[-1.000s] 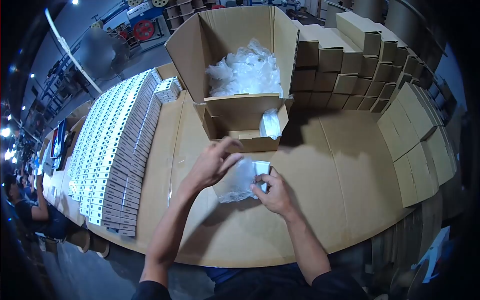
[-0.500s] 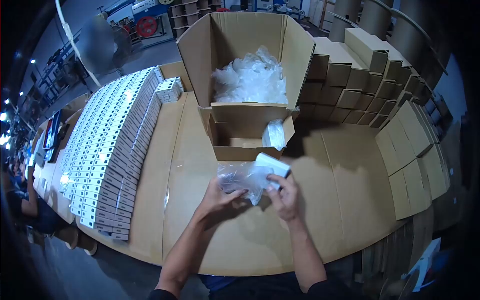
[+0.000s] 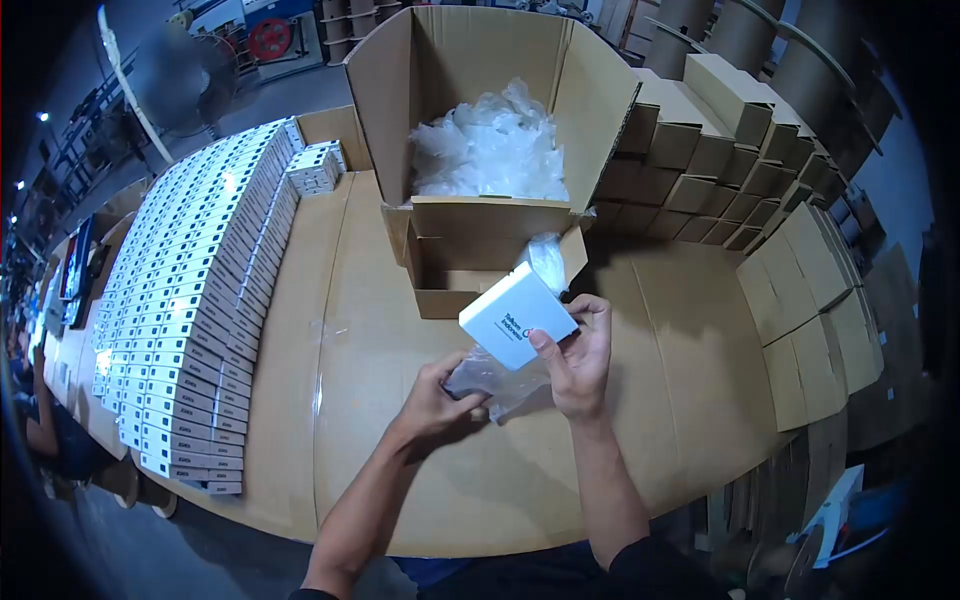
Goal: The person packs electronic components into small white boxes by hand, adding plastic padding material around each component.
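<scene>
A flat white box [image 3: 515, 318] with printed lettering is in my right hand [image 3: 580, 355], thumb on its printed face and fingers behind it. My left hand [image 3: 435, 402] pinches a clear plastic bag [image 3: 498, 382], which hangs just below the white box. Beyond them stands a small open carton [image 3: 445, 303] with a plastic-wrapped item [image 3: 545, 262] at its right side. Behind it, a large open carton [image 3: 390, 120] holds a heap of crumpled clear plastic bags [image 3: 492, 148].
Rows of stacked small white boxes [image 3: 195, 300] fill the left of the cardboard-covered table [image 3: 350, 450]. Brown cartons [image 3: 700, 190] are stacked at the back right, with more cartons [image 3: 810, 320] at the right edge. A person's arm [image 3: 42, 405] shows at the far left.
The white box has come out of the plastic bag and now shows its printed face. My left hand keeps the bag, lower down. The view has shifted slightly.
</scene>
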Tool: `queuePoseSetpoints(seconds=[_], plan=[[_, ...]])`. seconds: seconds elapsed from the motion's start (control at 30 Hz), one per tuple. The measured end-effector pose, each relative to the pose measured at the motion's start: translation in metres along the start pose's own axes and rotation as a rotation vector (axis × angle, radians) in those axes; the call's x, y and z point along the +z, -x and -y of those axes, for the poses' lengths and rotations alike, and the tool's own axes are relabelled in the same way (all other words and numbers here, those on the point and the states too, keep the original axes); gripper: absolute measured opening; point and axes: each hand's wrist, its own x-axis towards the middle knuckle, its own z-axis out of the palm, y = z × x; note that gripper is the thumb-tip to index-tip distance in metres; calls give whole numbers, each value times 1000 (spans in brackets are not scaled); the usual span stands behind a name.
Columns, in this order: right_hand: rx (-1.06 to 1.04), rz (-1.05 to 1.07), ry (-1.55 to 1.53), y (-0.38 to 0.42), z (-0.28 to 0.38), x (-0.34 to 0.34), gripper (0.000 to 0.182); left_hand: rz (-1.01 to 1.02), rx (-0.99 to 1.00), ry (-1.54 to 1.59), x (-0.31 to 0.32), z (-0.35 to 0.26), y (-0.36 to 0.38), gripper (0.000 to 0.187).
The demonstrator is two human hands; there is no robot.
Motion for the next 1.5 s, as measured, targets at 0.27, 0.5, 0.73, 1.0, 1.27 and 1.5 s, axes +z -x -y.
queuePoseSetpoints(seconds=[0.27, 0.5, 0.73, 1.0, 1.27, 1.5], plan=[[33, 22, 58, 5, -7, -35, 42, 21, 31, -13, -5, 20, -2, 34], [48, 145, 129, 7, -7, -39, 37, -13, 62, -35, -5, 23, -2, 39], [172, 135, 224, -1, -18, -18, 30, -35, -49, 88, -5, 25, -2, 40], [497, 306, 427, 1, -28, -14, 14, -26, -274, 463, -15, 39, -6, 35], [734, 73, 45, 42, -27, -33, 35, -174, -189, 442, -10, 43, -8, 45], [650, -45, -157, 87, -55, -35, 35, -252, -148, 323, -3, 38, -9, 45]])
